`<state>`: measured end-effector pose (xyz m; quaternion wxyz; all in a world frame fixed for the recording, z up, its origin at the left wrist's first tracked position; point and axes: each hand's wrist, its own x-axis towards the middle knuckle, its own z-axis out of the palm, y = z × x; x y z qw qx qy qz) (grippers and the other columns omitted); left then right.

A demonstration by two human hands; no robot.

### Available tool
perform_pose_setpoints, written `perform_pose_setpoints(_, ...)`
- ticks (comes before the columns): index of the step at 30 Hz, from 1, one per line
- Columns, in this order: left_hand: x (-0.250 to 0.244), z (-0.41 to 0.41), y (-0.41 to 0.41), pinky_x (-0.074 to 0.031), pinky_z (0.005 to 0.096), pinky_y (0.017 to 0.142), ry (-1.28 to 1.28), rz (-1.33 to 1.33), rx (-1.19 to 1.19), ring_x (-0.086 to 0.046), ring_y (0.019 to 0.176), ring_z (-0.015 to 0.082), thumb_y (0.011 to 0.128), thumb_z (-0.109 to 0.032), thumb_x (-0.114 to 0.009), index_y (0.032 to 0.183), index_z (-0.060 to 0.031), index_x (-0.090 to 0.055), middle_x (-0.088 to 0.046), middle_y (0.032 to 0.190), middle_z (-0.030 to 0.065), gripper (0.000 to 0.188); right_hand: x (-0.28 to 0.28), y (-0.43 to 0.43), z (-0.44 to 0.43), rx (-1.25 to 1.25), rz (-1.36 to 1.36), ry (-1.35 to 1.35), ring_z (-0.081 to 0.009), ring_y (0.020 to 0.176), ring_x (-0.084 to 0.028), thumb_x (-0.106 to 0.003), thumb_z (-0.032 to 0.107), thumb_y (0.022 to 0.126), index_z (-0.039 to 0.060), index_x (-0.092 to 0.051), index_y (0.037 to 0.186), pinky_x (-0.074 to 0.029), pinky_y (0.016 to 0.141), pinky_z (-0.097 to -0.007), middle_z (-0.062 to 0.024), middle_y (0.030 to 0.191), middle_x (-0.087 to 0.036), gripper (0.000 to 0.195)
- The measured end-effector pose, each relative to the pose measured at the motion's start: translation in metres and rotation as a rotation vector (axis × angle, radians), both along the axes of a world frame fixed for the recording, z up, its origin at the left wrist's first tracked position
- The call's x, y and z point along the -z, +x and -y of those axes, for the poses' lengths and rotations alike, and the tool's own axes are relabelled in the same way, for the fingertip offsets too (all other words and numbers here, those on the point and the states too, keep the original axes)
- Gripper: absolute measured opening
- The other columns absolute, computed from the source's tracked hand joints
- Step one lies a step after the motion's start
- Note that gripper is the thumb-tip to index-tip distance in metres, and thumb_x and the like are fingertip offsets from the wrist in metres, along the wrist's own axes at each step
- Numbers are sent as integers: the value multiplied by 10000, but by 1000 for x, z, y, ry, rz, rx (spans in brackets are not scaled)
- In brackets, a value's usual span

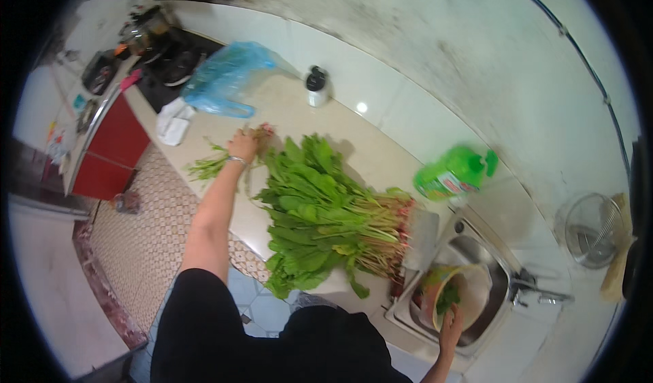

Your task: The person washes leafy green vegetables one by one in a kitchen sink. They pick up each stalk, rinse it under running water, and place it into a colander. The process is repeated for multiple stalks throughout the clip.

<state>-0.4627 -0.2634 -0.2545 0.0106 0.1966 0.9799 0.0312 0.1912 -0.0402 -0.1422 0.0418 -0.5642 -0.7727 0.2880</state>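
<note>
My left hand (244,144), a bracelet at its wrist, is closed around a small bunch of leafy herbs (210,164) on the counter. Pinkish root ends (266,129) of the bunch stick out past the fingers. To its right lies a large heap of leafy greens (311,204), its stems and reddish roots pointing towards the sink. My right hand (451,324) is at the rim of a plastic bucket (474,293) that sits in the sink. Some green leaves (449,297) show inside the bucket, just above my fingers; whether they grip rim or leaves is unclear.
A steel sink (502,276) with a faucet (541,293) is at right. Behind the greens stand a green pump bottle (451,174) and a black-topped jar (317,87). A blue plastic bag (229,77), white cloth (174,122) and stove (176,59) are at left. A wire strainer (594,230) hangs on the wall.
</note>
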Motion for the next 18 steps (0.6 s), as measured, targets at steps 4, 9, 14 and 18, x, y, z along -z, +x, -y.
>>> perform_pose_setpoints(4, -64, -51, 53, -401, 419, 743, 405, -362, 457, -514, 867, 277, 714, -166, -600, 931, -67, -536, -535, 947, 114, 248, -1, 24, -21, 173, -39, 59, -309, 925, -544, -477, 148, 852, -15, -581, 1012, -403, 841, -371, -168, 979, -583, 251)
perform_pose_setpoints(9, -87, -118, 196, -415, 371, 625, 823, 25, 1083, -519, 722, 260, 593, -64, -599, 697, -41, -572, -557, 773, 91, 110, 17, 19, -33, -1, -48, 308, -292, 857, -570, -555, 70, 776, -17, -600, 929, -423, 804, -366, -162, 917, -606, 182)
perform_pose_setpoints(14, -45, -151, 300, -380, 357, 707, 611, 247, 1176, -497, 837, 236, 671, -143, -649, 785, -77, -574, -552, 881, 56, 152, 11, -24, -25, -29, -76, 201, -291, 870, -551, -580, 52, 743, 1, -601, 931, -418, 804, -368, -157, 919, -597, 195)
perform_pose_setpoints(18, -32, -158, 311, -393, 372, 743, 620, 468, 1042, -515, 867, 256, 665, -183, -690, 796, -94, -564, -561, 895, 59, 202, 7, -13, -24, -52, -140, 189, -275, 933, -529, -568, 52, 758, 7, -593, 943, -410, 822, -354, -143, 936, -587, 192)
